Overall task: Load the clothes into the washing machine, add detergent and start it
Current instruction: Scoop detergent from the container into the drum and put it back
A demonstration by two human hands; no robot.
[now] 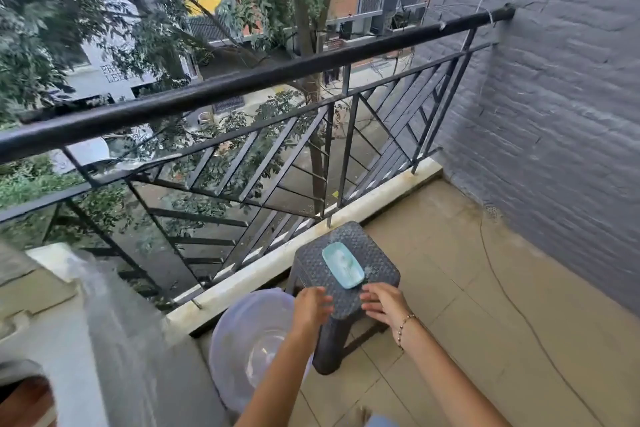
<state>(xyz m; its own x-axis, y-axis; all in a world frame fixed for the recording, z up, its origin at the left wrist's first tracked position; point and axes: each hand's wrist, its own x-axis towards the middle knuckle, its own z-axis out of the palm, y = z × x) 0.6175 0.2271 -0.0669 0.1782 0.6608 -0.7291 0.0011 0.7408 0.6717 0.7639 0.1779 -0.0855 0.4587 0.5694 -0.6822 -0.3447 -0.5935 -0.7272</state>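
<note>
A balcony seen from above, with a dark woven-pattern plastic stool standing low in the middle. On the stool's top lies a pale blue oval dish with a whitish smear or bar in it; which one is unclear. On the floor, touching the stool's left side, sits a see-through lilac basin whose glossy bottom shows.

Both hands reach to the stool's near edge. The left hand is blurred, its fingers stretched loosely over the near-left corner and pinching nothing. The right hand, with a bead bracelet on its wrist, has its fingers spread and slightly bent over the near-right corner, gripping nothing. It is unclear whether either hand touches the stool. The left forearm crosses above the basin.

The washing machine is a blurred grey-white body well left of the stool, beyond the basin. A reddish-brown shape sits in a round opening at its near corner, too blurred to identify.

Just behind the stool runs a low pale kerb carrying a black metal railing — trees and buildings lie beyond it. Right of the stool, beige floor tiles stretch to a grey brick wall. A thin cable trails across those tiles.
</note>
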